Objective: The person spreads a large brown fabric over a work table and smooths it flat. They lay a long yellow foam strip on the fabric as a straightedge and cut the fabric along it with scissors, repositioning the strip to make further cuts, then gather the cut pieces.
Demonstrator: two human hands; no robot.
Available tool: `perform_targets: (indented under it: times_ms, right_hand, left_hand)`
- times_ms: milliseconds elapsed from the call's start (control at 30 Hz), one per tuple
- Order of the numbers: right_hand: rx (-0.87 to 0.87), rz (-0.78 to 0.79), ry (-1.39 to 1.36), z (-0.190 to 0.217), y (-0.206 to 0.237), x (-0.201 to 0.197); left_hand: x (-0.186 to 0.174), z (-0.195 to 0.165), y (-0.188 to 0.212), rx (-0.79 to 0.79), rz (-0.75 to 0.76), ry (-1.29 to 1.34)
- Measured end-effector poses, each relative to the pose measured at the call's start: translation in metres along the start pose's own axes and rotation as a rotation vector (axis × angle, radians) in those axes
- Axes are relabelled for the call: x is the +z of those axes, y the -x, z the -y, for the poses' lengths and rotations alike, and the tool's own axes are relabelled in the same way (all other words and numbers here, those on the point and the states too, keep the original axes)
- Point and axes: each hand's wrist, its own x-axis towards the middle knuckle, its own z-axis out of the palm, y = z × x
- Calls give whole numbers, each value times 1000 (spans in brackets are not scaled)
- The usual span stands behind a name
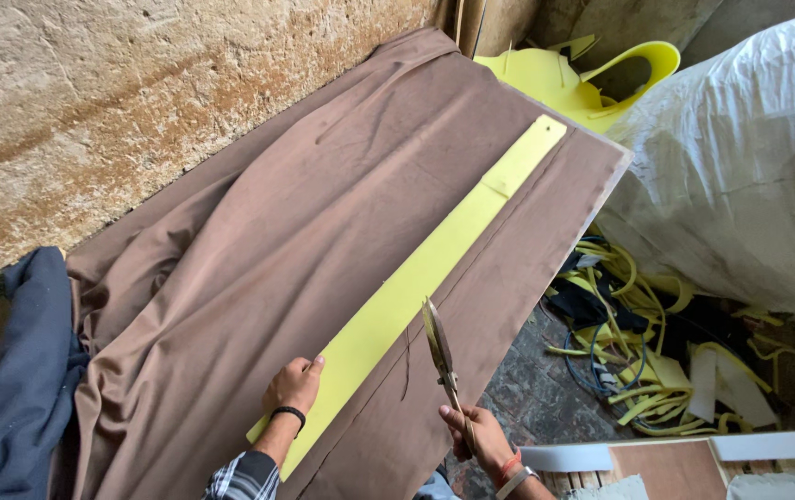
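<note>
- Your left hand (294, 382) presses flat on the near end of the long yellow template strip (420, 273), fingers spread over its edge, pinning it to the brown cloth (258, 241).
- Your right hand (479, 437) is closed around the handles of the large scissors (440, 350), blades raised, together and pointing away from you, just right of the strip.
- To cut well, keep the left palm bearing down so the strip cannot slide, and run the blades close along its right edge, where a faint line already shows on the cloth.
- The strip starts under your left hand and runs diagonally away towards the far corner of the board (612, 181).
- The cloth lies under both hands and bunches left against the rough wall (92, 102).
- Right of your scissor hand, below the board, yellow foam offcuts (657, 370) litter the floor.
</note>
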Motion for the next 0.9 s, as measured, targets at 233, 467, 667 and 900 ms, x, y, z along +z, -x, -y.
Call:
perform_targets:
  times_ms: [233,467,667,900]
  right_hand:
    - [33,-7,7,2,-4,3]
    - [45,1,37,3,-9,8]
    - [75,-36,14,-1,-13,4]
    - [110,-41,81,-20,-35,-1]
  left_hand:
    - [1,-9,-17,23,-8,9]
    - [14,5,-34,0,20,-4]
    - [23,22,-49,16,7,37]
    - [42,37,-57,165,-81,68]
